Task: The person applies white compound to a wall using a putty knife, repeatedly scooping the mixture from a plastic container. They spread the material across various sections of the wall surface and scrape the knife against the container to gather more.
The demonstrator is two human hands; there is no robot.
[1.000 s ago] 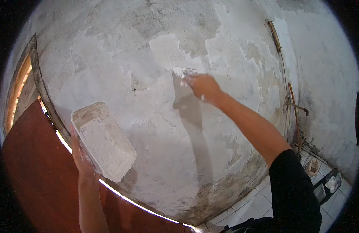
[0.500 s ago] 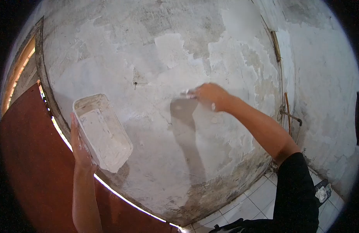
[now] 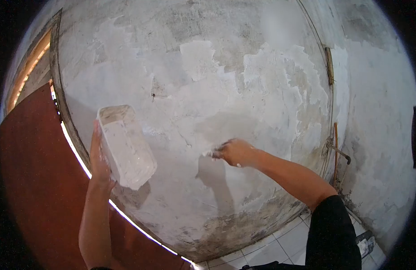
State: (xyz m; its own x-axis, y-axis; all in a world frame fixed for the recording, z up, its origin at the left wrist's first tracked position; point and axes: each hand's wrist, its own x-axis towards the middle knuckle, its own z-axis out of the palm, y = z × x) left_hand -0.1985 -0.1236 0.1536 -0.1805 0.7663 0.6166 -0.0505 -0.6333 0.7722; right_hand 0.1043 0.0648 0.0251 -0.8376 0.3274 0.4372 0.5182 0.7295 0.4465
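My left hand (image 3: 98, 159) is wrapped round the side of a white rectangular tub (image 3: 115, 116), held tilted in front of the wall. Pale, wet putty (image 3: 130, 153) coats much of its inside. At the middle of the patchy grey-white wall (image 3: 172, 121), my right hand (image 3: 238, 152) is closed on a putty knife (image 3: 209, 154), whose blade is at the wall surface. White smears show on the fingers. Just above that hand lies a darker, damp-looking patch (image 3: 228, 126).
A brown door panel (image 3: 35, 180) fills the left side beside a wooden frame (image 3: 56, 67). At the right corner a bent pipe (image 3: 340, 153) sticks out from the wall. White floor tiles (image 3: 273, 247) lie below, with a dark object (image 3: 366, 243) holding something white.
My right hand and the putty knife have moved down the wall. A darker patch now shows where they were. The tub has shifted slightly right and up in view.
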